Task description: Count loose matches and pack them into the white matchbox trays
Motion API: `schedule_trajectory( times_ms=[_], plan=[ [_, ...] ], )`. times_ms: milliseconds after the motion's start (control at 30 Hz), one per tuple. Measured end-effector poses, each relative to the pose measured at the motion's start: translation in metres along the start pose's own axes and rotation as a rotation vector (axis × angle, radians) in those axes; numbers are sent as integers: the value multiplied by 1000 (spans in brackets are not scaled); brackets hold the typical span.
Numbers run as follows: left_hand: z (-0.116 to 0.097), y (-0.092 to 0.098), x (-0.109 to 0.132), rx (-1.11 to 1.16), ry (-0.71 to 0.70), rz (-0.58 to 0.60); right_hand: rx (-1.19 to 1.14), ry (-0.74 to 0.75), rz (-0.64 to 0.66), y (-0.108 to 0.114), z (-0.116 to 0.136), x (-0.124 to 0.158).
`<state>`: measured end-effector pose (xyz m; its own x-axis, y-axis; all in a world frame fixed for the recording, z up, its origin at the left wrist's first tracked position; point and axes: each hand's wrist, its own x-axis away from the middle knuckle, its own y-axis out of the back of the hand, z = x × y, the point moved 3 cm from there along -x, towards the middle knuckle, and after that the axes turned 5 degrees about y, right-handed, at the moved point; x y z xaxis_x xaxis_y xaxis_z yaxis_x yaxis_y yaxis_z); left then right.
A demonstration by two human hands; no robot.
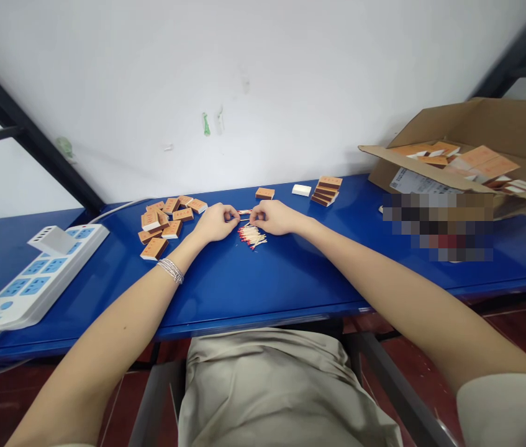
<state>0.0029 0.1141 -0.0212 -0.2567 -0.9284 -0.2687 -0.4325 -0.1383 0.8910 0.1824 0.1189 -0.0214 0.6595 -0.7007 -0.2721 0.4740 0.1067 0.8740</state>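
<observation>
On the blue table, a loose pile of red-tipped matches [252,236] lies just below my two hands. My left hand [218,222] is closed, thumb and fingers pinched at the left end of a small row of matches [244,213]. From the other side my right hand [274,217] pinches at the same row, fingertips a short gap from those of the left. Whether a tray lies under the row I cannot tell; fingers hide its ends. Beyond my right hand sits a closed matchbox [265,194], with a white matchbox tray [301,190] to its right.
Several matchboxes [172,229] are heaped left of my left hand. More are stacked [325,191] at the back right. An open cardboard box [384,167] with matchbox parts stands far right, near a blurred patch. A white power strip [53,273] occupies the left; the wall rises behind.
</observation>
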Motion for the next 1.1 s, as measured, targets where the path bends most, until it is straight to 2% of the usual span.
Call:
schedule_trajectory(
  times_ms=[200,367,500,700,900,1033,1100],
  plan=[
    [0,0,0,9,5,11,12,-40,-114,3,-6,0],
    [2,0,0,-17,-13,26,56,5,-93,-1,-4,-2],
    [-1,0,0,-65,-53,50,79,-30,-78,-3,0,-2],
    [-1,1,-1,-89,34,58,85,-137,-91,-5,2,-3],
    [0,3,-1,-29,65,109,-41,-88,-46,-7,1,-4],
    [-2,4,1,17,55,112,-27,-117,-171,-4,-4,-4],
    [-3,4,2,50,52,104,-14,-100,-187,-5,-4,-5]
  ],
)
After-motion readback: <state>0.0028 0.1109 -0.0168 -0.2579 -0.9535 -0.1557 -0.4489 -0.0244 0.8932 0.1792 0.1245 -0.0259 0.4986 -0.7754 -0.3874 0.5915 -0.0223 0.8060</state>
